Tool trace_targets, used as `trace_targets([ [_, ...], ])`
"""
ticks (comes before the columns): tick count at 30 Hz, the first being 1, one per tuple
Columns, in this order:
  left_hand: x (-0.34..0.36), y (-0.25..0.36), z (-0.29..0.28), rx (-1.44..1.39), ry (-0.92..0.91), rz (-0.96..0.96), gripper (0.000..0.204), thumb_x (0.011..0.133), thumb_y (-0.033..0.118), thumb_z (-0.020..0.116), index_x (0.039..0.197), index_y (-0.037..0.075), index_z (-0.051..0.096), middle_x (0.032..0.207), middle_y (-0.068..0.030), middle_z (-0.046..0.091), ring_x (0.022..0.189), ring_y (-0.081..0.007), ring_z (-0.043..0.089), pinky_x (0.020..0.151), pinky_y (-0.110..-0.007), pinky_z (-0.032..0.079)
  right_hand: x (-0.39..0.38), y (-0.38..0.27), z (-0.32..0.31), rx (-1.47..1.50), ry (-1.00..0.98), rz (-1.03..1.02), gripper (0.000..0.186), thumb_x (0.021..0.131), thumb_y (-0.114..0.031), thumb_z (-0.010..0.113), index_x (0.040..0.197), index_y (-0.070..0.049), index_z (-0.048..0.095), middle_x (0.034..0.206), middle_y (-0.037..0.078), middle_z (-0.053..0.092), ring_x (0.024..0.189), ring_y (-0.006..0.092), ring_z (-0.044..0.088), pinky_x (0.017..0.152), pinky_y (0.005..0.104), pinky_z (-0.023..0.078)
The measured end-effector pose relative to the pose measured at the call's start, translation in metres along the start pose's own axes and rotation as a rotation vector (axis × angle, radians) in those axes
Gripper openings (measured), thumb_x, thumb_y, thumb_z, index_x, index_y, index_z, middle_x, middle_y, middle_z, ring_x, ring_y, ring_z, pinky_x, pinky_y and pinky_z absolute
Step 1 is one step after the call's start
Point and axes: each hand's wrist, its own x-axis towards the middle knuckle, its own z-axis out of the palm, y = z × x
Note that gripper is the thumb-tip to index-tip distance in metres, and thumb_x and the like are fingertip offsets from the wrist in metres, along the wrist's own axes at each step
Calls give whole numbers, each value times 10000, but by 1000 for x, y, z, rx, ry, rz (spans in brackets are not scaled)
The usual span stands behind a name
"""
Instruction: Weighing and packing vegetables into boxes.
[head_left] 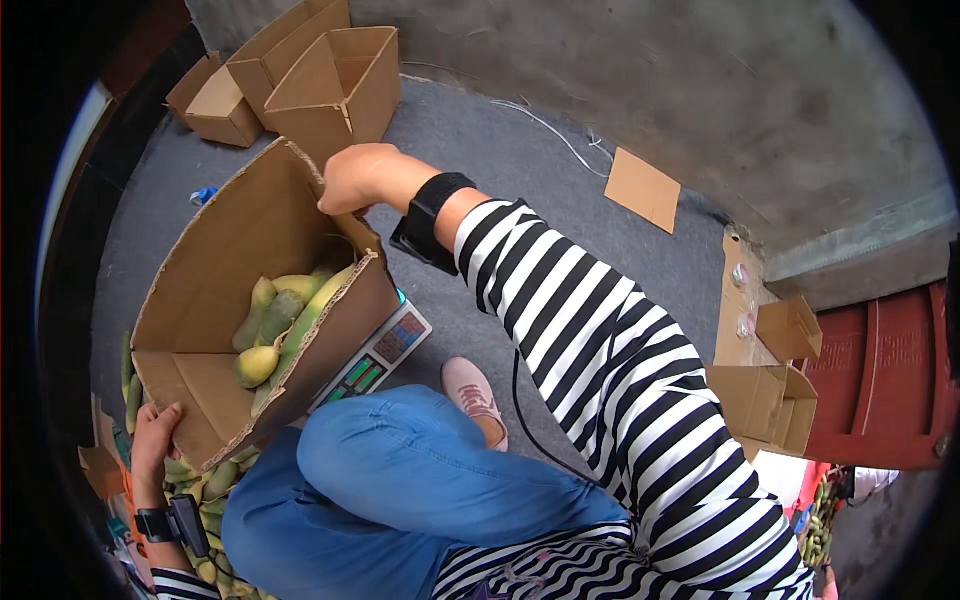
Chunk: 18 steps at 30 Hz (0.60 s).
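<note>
A cardboard box (190, 295) without a closed top stands tilted in front of me at the left. Inside it lie several plump yellow-green vegetables (285, 315) that look like cucumbers or gourds. My right hand (362, 180) is closed around the box's far upper edge. At the near left corner, my left hand (157, 440) grips the rim, thumb on the inner side. A digital scale (385, 352) with a keypad and a lit green display shows beside the box's right wall, partly beneath it; whether the box rests fully on it is hidden.
More of the vegetables (215, 490) are heaped by my left leg. Empty cardboard boxes (335, 85) stand against the far wall. A flat cardboard piece (643, 190) and a white cable (550, 125) lie on the grey floor. Smaller boxes (765, 405) sit near red panels (880, 370).
</note>
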Motion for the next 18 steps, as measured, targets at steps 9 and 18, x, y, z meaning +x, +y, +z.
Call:
trace_targets([
  [9,-24,66,25,76,12,96,184,930,168,559,923,12,657,629,-17,609,399,-84,503,337,-224,378,-74,49,1,129,164,-44,349,821,-243,586,1042,-36,760,1041,182,738,1009,351,706,844,435,557],
  [18,-46,246,174,207,-347,325,186,910,144,567,941,-6,672,640,0,610,440,-75,511,399,-236,377,-298,232,6,275,362,289,555,931,-479,660,848,70,688,707,195,642,675,246,631,653,404,500],
])
